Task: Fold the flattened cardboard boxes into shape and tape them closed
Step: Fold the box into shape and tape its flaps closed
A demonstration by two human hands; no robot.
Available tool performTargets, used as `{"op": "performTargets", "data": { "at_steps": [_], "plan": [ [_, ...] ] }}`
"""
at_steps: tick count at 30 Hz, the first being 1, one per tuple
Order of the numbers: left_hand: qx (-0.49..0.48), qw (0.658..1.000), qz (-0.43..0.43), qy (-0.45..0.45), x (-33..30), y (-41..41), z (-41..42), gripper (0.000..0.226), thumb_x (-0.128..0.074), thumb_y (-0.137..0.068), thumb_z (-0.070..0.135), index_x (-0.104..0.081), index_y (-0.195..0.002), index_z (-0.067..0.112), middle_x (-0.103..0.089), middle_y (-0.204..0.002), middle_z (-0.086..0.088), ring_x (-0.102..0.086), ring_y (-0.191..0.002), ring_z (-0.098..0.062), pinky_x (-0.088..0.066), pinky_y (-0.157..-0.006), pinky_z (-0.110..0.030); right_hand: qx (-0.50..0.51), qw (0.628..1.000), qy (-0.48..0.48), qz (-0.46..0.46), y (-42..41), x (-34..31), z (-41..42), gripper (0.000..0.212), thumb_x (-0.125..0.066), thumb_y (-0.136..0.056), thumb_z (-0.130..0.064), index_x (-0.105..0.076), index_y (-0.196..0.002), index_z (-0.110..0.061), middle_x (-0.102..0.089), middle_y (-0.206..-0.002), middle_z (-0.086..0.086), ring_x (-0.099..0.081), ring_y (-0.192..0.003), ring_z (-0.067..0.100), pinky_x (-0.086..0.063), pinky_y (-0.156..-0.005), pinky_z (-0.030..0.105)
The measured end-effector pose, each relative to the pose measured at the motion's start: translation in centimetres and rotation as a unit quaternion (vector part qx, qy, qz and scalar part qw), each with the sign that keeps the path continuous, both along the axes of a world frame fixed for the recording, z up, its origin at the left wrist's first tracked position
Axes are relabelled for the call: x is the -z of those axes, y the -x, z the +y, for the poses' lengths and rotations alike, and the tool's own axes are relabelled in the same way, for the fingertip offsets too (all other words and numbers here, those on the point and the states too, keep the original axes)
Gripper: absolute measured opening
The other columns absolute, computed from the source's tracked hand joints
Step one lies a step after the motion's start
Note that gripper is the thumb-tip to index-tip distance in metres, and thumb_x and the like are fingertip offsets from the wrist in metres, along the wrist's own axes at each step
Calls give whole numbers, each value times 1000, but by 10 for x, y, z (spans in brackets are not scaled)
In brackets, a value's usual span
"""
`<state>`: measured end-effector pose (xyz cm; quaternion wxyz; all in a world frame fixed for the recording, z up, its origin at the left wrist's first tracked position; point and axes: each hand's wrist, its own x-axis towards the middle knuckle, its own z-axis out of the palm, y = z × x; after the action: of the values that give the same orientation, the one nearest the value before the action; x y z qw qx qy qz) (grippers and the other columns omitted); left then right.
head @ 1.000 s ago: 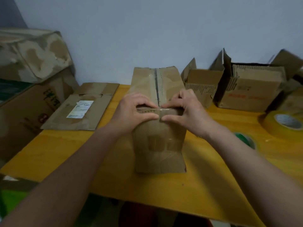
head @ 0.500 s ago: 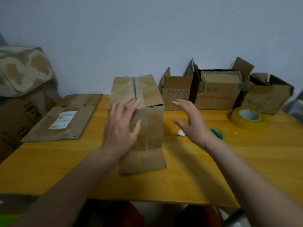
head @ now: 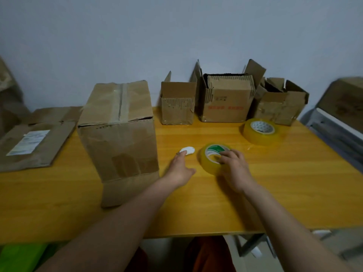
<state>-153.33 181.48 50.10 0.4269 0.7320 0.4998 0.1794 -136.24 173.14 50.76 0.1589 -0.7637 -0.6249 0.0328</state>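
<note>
A tall folded cardboard box (head: 119,138) stands upright on the yellow table (head: 294,183), left of centre, with a taped seam along its top. To its right lies a roll of clear tape with a green-labelled core (head: 209,160). My right hand (head: 234,169) grips that roll from the near right side, fingers curled over its rim. My left hand (head: 179,169) lies stretched out between box and roll, its fingertips touching a small white oval object (head: 188,150). A flattened box with a white label (head: 37,142) lies at the table's left end.
A second, larger tape roll (head: 261,131) sits further back on the right. Three opened boxes (head: 177,110) (head: 225,107) (head: 280,107) line the wall behind. More cardboard stands off the table's right end (head: 345,103).
Both hands left the tall box and moved right. The right hand took hold of the green-core tape roll, and the left reached the white object. My view shifted right.
</note>
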Motion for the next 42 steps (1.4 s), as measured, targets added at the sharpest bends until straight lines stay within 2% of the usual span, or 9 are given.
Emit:
{"op": "performTargets", "data": {
  "at_steps": [5, 9, 13, 16, 23, 27, 30, 36, 42],
  "plan": [
    [14, 1000, -22, 10, -13, 14, 17, 69, -54, -95, 2, -22, -153, 22, -26, -158, -1, -34, -139, -21, -38, -101, -25, -64, 976, -46, 205, 0, -14, -11, 33, -69, -82, -5, -63, -114, -8, -46, -143, 0, -27, -140, 18, -17, -113, 26],
    [47, 996, -72, 5, -29, 26, 16, 57, -38, -91, -19, -40, -143, 5, -46, -145, -10, -44, -133, -18, -38, -103, -19, -104, 964, -38, 240, 11, -29, -16, 30, -68, -83, -7, -63, -111, -15, -42, -145, -5, -27, -140, 11, -21, -115, 28],
    [-8, 992, -110, -69, -42, 39, 6, 42, -42, -92, -14, -60, -125, 5, -63, -117, -5, -58, -103, -8, -44, -78, -1, -126, 958, -35, 254, 24, -44, -14, 27, -68, -84, -8, -63, -108, -18, -40, -146, -9, -26, -141, 9, -21, -115, 27],
    [-38, 985, -134, -105, -51, 51, 0, 30, -50, -93, -3, -68, -104, 19, -66, -99, 7, -61, -88, 0, -46, -72, -3, -135, 952, -28, 274, 34, -54, -12, 27, -67, -85, -7, -63, -110, -16, -39, -147, -9, -29, -139, 9, -25, -115, 31],
    [-112, 965, -193, -139, -64, 65, -13, 19, -68, -89, 17, -63, -79, 32, -65, -83, 16, -60, -76, 1, -45, -66, -7, -148, 960, -36, 236, 52, -75, -15, 26, -67, -86, -12, -56, -106, -26, -27, -151, -11, -27, -132, 0, -25, -91, -3],
    [-162, 941, -240, -175, -69, 67, -23, 20, -66, -90, 15, -62, -79, 32, -67, -81, 9, -65, -76, -5, -53, -69, -15, -164, 964, -106, 183, 62, -88, -21, 61, -79, -73, -12, -44, -111, -45, -11, -156, -14, -14, -141, 4, -23, -105, 15],
    [-193, 922, -326, -82, -76, 70, -24, 14, -61, -94, 11, -65, -85, 22, -71, -85, -3, -70, -83, -19, -57, -76, -28, -139, 926, -255, 240, 72, -90, -15, 84, -72, -77, 2, -34, -138, -41, -28, -151, -6, -24, -139, 1, -28, -104, 6],
    [-162, 899, -406, -6, -90, 87, -29, 13, -59, -94, 17, -69, -86, 14, -74, -79, -2, -71, -78, -15, -57, -71, -26, -50, 822, -330, 462, 110, -76, 7, 58, -65, -84, 5, -48, -131, -25, -62, -111, -1, -61, -100, 14, -53, -81, 31],
    [-255, 866, -409, -133, -87, 122, -33, 10, -64, -91, 15, -68, -82, 13, -72, -71, 4, -68, -69, -10, -57, -70, -23, -45, 829, -328, 450, 121, -80, 19, 45, -65, -82, 7, -54, -110, -28, -62, -99, -5, -60, -83, -1, -50, -61, 12]
  ]
}}
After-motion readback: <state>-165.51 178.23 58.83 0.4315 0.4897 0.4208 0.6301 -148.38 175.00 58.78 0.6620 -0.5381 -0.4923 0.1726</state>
